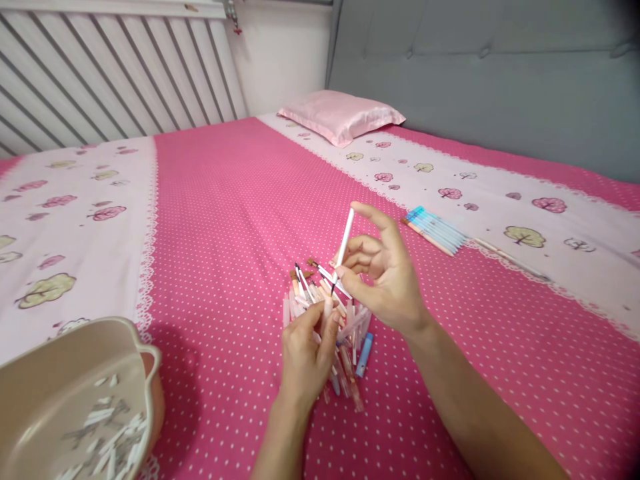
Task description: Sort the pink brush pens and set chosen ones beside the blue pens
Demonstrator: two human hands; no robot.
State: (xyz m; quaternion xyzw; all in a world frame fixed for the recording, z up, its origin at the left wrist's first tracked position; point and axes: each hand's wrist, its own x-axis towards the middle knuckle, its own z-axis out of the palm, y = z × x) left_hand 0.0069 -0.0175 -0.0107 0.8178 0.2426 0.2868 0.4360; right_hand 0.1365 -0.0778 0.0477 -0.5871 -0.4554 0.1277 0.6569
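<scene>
Head feed, from my end: right hand (387, 277) has a slim white stick with a dark tip (344, 241), pinched lengthwise; index fingertip on the upper end, thumb near the lower end, other fingers curled behind; the stick is tilted, top leaning right, dark tip pointing down. Left hand (307, 347) has a pale pink tubular piece (328, 308) pinched between thumb and index finger, roughly upright; the dark tip is right at its upper end; I can't tell whether they touch.

Both hands are over a loose pile of pink and white plastic pen parts (359, 321); brown bristle brush heads (295, 274) poke out on its far side; a short blue piece (365, 355) lies at its right edge; all of it on a magenta bedspread with white dots (215, 200).

Right of the pile I've got a neat row of slim light-blue sticks with brighter blue ends (440, 230), one tan stick with a brown head (428, 238) along its near edge; just beyond, a thin pale stick (510, 258) lies alone.

Lower left: beige plastic basin (65, 343), small white tubular bits (120, 440) scattered inside; far side: pink satin pillow (343, 113), grey padded headboard (475, 80), white slatted radiator (101, 67).
</scene>
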